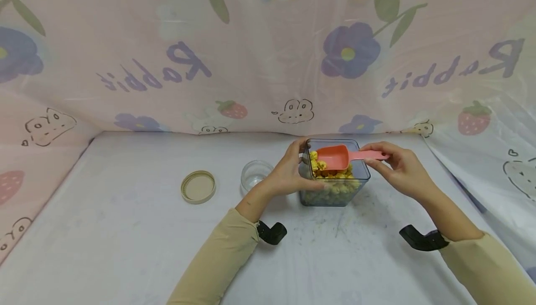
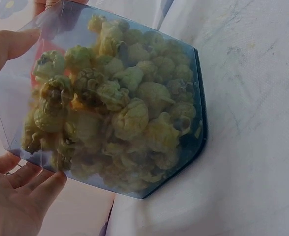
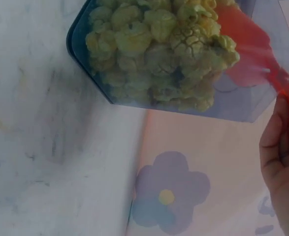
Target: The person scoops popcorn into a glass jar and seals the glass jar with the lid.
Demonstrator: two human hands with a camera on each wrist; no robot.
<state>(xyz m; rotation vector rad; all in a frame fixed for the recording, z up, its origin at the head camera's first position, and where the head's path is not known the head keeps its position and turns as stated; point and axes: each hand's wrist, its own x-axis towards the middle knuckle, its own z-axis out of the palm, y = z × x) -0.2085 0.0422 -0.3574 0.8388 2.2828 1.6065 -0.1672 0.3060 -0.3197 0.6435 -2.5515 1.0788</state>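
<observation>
A clear bluish square container (image 1: 324, 199) stands on the table, partly filled with yellow popcorn (image 2: 129, 118). My left hand (image 1: 289, 173) grips it from the left, with the thumb on the near wall and the fingers round the far side. An orange-pink scoop (image 1: 336, 157) lies inside the container's mouth, some popcorn at its front edge. Its handle sticks out over the right rim, and my right hand (image 1: 404, 171) pinches it between thumb and fingers. Through the wall in the right wrist view, the red scoop (image 3: 247, 46) shows beside the popcorn.
Just left of my left hand stands a small clear round jar (image 1: 253, 174), partly hidden by that hand. Farther left lies a round beige lid (image 1: 198, 188). A printed curtain (image 1: 259, 63) closes off the back and sides of the white table (image 1: 138, 230).
</observation>
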